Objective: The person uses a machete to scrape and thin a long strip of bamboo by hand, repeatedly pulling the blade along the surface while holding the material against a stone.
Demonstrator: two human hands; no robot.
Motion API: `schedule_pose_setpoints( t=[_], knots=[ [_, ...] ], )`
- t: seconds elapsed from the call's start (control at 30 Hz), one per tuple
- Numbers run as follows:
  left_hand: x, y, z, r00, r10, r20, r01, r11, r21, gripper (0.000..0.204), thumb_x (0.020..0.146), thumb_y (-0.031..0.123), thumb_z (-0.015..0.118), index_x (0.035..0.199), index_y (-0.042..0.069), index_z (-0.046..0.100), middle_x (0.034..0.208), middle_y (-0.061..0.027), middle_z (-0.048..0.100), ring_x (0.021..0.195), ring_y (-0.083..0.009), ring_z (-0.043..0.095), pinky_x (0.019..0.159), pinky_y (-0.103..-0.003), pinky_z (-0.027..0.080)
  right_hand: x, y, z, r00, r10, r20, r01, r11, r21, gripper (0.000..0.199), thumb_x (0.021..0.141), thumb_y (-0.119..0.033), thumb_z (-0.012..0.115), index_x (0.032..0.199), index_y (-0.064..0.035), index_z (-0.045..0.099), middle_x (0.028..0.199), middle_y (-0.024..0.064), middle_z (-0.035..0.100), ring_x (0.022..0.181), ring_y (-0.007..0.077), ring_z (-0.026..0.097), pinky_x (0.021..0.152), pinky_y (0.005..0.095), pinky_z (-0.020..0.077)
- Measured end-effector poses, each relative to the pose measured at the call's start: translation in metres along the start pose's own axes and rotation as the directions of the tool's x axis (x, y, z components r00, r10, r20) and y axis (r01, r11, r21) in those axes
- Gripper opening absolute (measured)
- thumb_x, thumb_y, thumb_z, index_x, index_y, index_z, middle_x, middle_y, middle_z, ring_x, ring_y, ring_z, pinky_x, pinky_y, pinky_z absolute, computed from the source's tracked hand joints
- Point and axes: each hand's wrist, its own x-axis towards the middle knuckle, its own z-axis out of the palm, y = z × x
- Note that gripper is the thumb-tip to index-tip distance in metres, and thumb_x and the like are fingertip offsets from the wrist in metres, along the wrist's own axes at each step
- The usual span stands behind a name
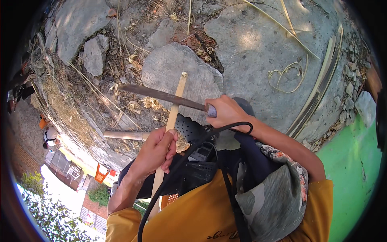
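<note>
Left grip (pixel 159 149) is clasping the bamboo strip (pixel 172 119), which is pointing forward; right grip (pixel 228 113) is holding the machete (pixel 169 98), crossing just beyond the left

The knife (pixel 161 94) crosses the strip (pixel 172 115), apparently touching it, left of the right hand (pixel 228 111).

Your left hand (pixel 158 150) is curled in a grip, the thumb (pixel 171 133) laid forward along the top and the fingers (pixel 167 162) wrapped under it, their tips showing on the side nearer you. Your right hand (pixel 226 112) is clenched, well apart from the left, ahead and to its right. Your left forearm (pixel 125 189) comes up to its hand from behind and leftward; your right forearm (pixel 286 144) slants back and outward from its hand to a bent elbow (pixel 319 171).
</note>
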Motion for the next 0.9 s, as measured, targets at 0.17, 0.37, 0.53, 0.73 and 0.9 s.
schedule_pose_setpoints(
  t=[0.17, 0.37, 0.53, 0.73, 0.9],
  knots=[
    [0.008, -0.023, -0.018, 0.999, -0.043, -0.002, 0.043, 0.997, -0.057, 0.021, 0.11, 0.023, 0.043, 0.108, 0.004, 0.051, 0.061, -0.0049, 0.052, 0.036, -0.0139, 0.049, 0.036, -0.029, 0.049, -0.017, -0.008, -0.017, 0.992, -0.052, 0.115, 0.063, 0.994, -0.089, 0.037, 0.071, -0.024, 0.068, 0.099, 0.0, 0.068, 0.078, 0.0289, 0.068, 0.078, 0.051, 0.067, 0.076, 0.0549, 0.0551],
    [0.037, -0.032, -0.025, 0.992, 0.095, -0.084, -0.094, 0.995, 0.016, 0.03, 0.11, 0.028, 0.046, 0.124, 0.001, 0.052, 0.073, -0.006, 0.057, 0.046, -0.0142, 0.059, 0.044, -0.027, 0.052, -0.041, 0.025, -0.032, 0.994, 0.099, -0.049, -0.1, 0.994, -0.031, 0.041, 0.073, -0.029, 0.073, 0.099, 0.0014, 0.065, 0.073, 0.0272, 0.065, 0.069, 0.0471, 0.066, 0.07, 0.05, 0.0545],
    [0.051, -0.043, -0.025, 0.906, 0.387, -0.171, -0.355, 0.915, 0.192, 0.029, 0.112, 0.026, 0.042, 0.109, 0.001, 0.056, 0.065, -0.0014, 0.054, 0.042, -0.0107, 0.056, 0.039, -0.026, 0.047, -0.065, 0.047, -0.055, 0.915, 0.109, -0.388, -0.085, 0.993, 0.079, 0.025, 0.079, -0.016, 0.07, 0.094, 0.0025, 0.062, 0.063, 0.0157, 0.06, 0.055, 0.0281, 0.06, 0.058, 0.0377, 0.0491],
    [0.029, -0.041, -0.008, 0.648, 0.705, -0.287, -0.35, 0.611, 0.71, 0.03, 0.112, 0.021, 0.042, 0.106, -0.002, 0.06, 0.058, -0.0059, 0.057, 0.038, -0.013, 0.053, 0.039, -0.032, 0.044, -0.082, 0.063, -0.083, 0.756, 0.07, -0.651, -0.06, 0.998, 0.038, 0.023, 0.086, -0.015, 0.071, 0.094, 0.0049, 0.063, 0.065, 0.0092, 0.063, 0.056, 0.0135, 0.058, 0.056, 0.0327, 0.0468],
    [-0.001, -0.025, 0.004, 0.667, 0.711, -0.223, -0.393, 0.59, 0.706, 0.03, 0.11, 0.02, 0.044, 0.1, -0.002, 0.062, 0.057, -0.0129, 0.058, 0.039, -0.0265, 0.054, 0.046, -0.039, 0.047, -0.088, 0.059, -0.086, 0.72, 0.058, -0.692, -0.012, 0.997, 0.07, 0.023, 0.087, -0.018, 0.072, 0.095, 0.0034, 0.064, 0.065, 0.009, 0.063, 0.056, 0.0127, 0.057, 0.055, 0.0326, 0.0456]
  ],
)
